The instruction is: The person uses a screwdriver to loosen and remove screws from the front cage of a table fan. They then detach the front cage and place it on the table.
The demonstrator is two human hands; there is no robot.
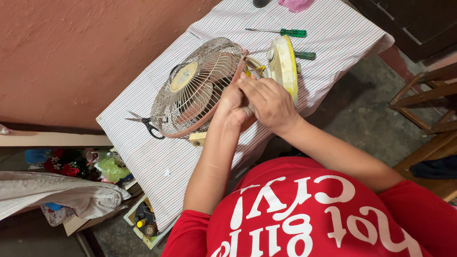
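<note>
A small table fan (200,88) lies on its side on a table covered with a striped cloth (333,33). Its wire grille faces left and its yellow-and-cream base (284,66) stands on edge at the right. My left hand (232,105) grips the back of the fan behind the grille. My right hand (267,102) lies over the left one, fingers curled at the same spot near the yellow wires. What the fingers pinch is hidden.
Scissors (145,123) lie under the grille's left edge. A green-handled screwdriver (285,32) rests farther back, and a second green handle (304,55) shows behind the base. A wooden chair (423,100) stands right; a box of small items (143,221) and folded cloth (57,192) sit lower left.
</note>
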